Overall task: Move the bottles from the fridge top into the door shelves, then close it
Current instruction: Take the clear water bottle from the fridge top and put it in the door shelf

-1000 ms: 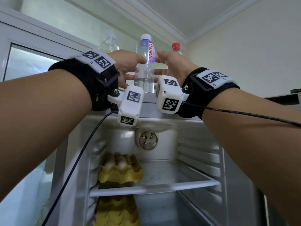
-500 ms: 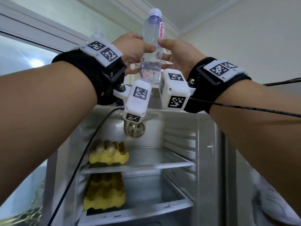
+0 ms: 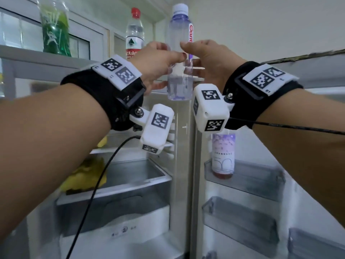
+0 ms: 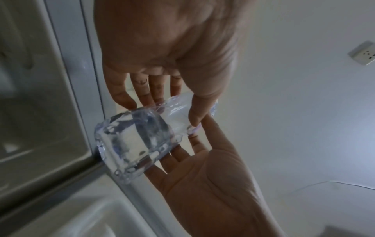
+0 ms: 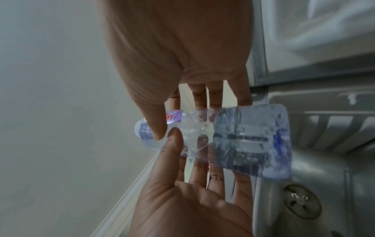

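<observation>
Held upright between both hands, in the air before the open fridge [image 3: 182,165], just right of its front edge: a clear water bottle [image 3: 180,53] with a pale cap and a violet-tinted label. Left hand [image 3: 158,60] wrapped round the bottle's left side, thumb across the near face, fingers curled behind; right hand [image 3: 209,60] wrapped round the right side, thumb tip nearly meeting the left thumb. From the left wrist, the same grip: left hand [image 4: 168,48] above, right hand [image 4: 213,184] below, clear bottle base [image 4: 134,144] nearest the lens, both thumbs pressed to the plastic. From the right wrist: right hand [image 5: 182,48] above, left hand [image 5: 192,200] below, bottle [image 5: 233,141] lying crosswise in the picture, fingers seen through its wall. Still on the fridge top [image 3: 37,58], far left: a green bottle [image 3: 54,28]; to its right, partly behind the left hand, a red-capped water bottle [image 3: 134,32]. On the open door at right, in the upper door shelf [image 3: 257,176]: a bottle with a lilac label [image 3: 223,156], standing upright at the shelf's left end. Below it, a second door shelf [image 3: 240,219]. Inside the fridge at left, yellow egg trays [image 3: 87,174] on a glass shelf [image 3: 130,186].
</observation>
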{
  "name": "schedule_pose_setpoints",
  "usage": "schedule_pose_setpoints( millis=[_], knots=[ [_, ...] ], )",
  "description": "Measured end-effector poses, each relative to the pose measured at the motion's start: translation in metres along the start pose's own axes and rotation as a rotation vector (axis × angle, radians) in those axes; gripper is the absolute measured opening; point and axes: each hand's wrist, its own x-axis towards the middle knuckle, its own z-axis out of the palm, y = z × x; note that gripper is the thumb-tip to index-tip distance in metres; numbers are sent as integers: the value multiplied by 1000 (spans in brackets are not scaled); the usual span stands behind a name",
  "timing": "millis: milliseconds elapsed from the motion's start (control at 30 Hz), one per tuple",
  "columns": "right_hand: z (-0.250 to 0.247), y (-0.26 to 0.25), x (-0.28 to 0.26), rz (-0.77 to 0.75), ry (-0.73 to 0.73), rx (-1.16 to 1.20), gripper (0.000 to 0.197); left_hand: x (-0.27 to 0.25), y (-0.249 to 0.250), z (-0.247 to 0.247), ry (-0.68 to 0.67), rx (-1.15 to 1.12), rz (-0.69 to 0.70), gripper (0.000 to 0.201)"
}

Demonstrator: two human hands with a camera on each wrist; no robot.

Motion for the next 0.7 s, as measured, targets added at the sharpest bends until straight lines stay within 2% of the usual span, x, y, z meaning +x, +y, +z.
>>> schedule_pose_setpoints(
  millis=[167,300,400,467,600,700],
  knots=[
    [-42,-6,-39,-1,47,-105,34,-28,-2,48,-71,-70,-6,57],
    [-69,-6,-62,30,124,-225,41,-43,-6,83,-119,-86,-3,54],
    [-83,-4,-79,89,156,-304,27,-50,-14,106,-168,-96,-29,50],
    [-89,0,-85,133,192,-335,21,-54,-21,118,-189,-82,-41,55],
    [-102,11,-90,181,254,-366,24,-57,-37,137,-213,-63,-39,65],
    [-112,21,-92,195,283,-377,37,-60,-49,151,-245,-37,-34,66]
  ],
)
